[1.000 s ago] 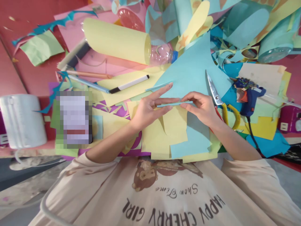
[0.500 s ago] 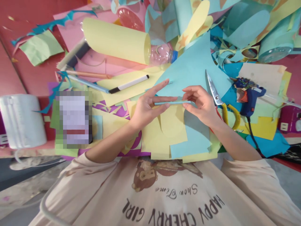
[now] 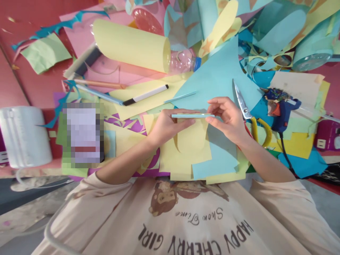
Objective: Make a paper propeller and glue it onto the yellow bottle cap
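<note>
A thin light-blue paper piece (image 3: 191,115), seen edge-on with a yellowish layer along its top, spans the gap between my hands. My left hand (image 3: 170,124) grips its left end, thumb below and fingers behind. At the right end, my right hand (image 3: 225,115) pinches it between thumb and fingers, the upper fingers curled. Below lie yellow sheets (image 3: 183,159) and a light-blue sheet (image 3: 221,152). A narrow blue strip (image 3: 180,97) rests just beyond my left hand.
Scissors (image 3: 241,101) with red and yellow handles and a blue glue gun (image 3: 283,115) lie at the right. A marker (image 3: 146,95), a paper-wrapped bottle (image 3: 132,46) and a blurred-out device (image 3: 83,134) are at the left. A white case (image 3: 26,136) sits far left.
The fingers of my left hand, spread before, have folded in behind the paper piece. The narrow blue strip beyond them now shows more fully. My right hand has barely moved.
</note>
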Tool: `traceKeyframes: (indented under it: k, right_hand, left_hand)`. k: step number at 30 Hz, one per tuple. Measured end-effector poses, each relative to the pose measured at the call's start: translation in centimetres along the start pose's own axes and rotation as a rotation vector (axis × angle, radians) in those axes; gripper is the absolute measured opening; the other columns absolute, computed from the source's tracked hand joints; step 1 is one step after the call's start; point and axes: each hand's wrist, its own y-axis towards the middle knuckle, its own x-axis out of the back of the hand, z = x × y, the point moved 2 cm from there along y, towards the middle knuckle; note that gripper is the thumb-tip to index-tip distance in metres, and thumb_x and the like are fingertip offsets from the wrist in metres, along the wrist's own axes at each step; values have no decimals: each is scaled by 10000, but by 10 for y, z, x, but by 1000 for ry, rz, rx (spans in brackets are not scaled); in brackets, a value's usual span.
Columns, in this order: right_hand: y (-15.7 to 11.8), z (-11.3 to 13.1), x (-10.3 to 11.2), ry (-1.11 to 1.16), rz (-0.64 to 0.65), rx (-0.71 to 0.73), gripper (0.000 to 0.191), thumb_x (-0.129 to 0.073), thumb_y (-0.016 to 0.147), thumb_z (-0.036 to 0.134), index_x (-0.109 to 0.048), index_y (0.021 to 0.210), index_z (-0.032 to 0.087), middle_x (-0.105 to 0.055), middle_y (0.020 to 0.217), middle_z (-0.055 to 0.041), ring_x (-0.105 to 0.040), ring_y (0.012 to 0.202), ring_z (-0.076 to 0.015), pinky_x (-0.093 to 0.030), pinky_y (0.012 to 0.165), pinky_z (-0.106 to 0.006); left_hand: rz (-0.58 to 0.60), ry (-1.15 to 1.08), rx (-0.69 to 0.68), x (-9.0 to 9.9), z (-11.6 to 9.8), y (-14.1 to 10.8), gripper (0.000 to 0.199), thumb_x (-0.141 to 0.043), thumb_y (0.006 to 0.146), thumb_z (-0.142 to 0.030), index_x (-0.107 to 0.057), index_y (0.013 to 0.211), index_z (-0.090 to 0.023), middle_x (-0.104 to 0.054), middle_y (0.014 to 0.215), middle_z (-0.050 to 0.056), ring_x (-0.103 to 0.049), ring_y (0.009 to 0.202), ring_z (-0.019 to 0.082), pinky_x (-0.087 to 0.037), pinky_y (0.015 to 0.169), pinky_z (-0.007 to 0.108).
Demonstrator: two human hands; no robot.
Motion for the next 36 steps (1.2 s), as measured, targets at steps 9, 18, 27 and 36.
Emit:
traceKeyframes:
  k: [9,18,27,36]
  right_hand:
    - [0,-1,4,-12,-12,43,199,-648,870,277,-578,1054,252,-576,803,20,-579,744,-105,-512,714,-262]
    - [1,-3,4,-16,-35,66,206,-669,860,318,-586,1038,259,-588,799,19,-599,729,-109,-537,705,-268]
    - [1,-2,4,-10,-52,72,192,-679,851,256,-598,1024,251,-587,778,27,-590,720,-94,-532,701,-243]
    - [0,-2,5,-31,-53,53,177,-681,849,269,-605,1008,254,-588,767,29,-601,719,-96,-538,709,-245]
  left_hand:
    - [-39,82,-16,2,-1,-2,308,-742,753,-345,-763,1035,-223,-753,1088,51,-709,948,212,-572,630,218]
    - [-36,91,-15,1,-6,-3,254,-728,758,-284,-776,997,-215,-765,1042,40,-717,948,201,-594,787,243]
    - [-25,84,-54,1,-3,-1,242,-729,762,-268,-778,990,-207,-768,1029,42,-725,923,193,-592,812,237]
    - [-11,86,-10,1,-2,-2,279,-725,760,-315,-770,1020,-224,-762,1057,43,-710,991,214,-590,843,273]
